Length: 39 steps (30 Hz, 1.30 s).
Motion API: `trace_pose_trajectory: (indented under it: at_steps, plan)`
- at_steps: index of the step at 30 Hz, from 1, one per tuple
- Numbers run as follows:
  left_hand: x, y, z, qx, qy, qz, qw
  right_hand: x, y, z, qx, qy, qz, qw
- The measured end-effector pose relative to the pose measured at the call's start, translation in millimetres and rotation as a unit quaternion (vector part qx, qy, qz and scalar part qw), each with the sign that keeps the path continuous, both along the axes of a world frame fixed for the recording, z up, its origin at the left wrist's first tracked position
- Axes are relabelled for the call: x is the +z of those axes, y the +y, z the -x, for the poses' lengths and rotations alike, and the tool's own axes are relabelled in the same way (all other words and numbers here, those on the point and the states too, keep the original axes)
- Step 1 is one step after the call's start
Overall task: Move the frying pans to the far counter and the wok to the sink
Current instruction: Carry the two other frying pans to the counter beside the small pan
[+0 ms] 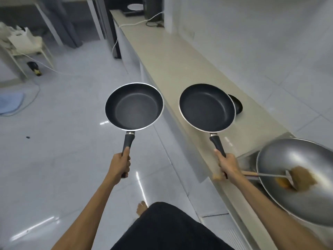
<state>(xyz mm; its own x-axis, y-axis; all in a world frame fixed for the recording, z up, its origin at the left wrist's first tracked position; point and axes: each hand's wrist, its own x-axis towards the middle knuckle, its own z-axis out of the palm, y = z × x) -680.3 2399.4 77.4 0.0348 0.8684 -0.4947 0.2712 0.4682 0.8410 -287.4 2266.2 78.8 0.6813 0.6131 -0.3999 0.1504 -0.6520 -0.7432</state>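
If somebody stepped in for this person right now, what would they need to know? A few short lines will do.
Left hand: shut on the handle of the left pan, held over the floor.
Right hand: shut on the handle of the right pan, held over the near part of the counter.
Wok: at the right, past the counter's near end, with a spatula and some brown food in it. Whether it sits in the sink I cannot tell.
Done: both pans picked up.
Left: carry the pans to the far end of the counter and set them down, then see to the wok.
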Motion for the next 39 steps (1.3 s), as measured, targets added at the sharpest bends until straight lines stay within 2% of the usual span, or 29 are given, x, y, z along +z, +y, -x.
trace_pose_trajectory:
  at_steps: [5,12,24,39]
  plan:
    - [7.5,110.8,31.1,-0.052,0.028,-0.003,0.998,3.4,88.0,28.3,-0.042,0.016,0.009,0.999]
    - [0.9,261.1,15.4,-0.101,0.025,-0.002,0.995,-9.2,199.1,38.2,-0.105,0.019,0.001,0.994]
    - [-11.1,514.3,-98.7,-0.209,0.026,0.010,0.977,-23.3,367.1,-11.1,-0.145,-0.011,0.062,0.987]
    - [-41.2,760.8,-218.1,-0.338,0.019,0.027,0.941,-44.4,518.8,-17.6,-0.313,-0.003,0.071,0.947]
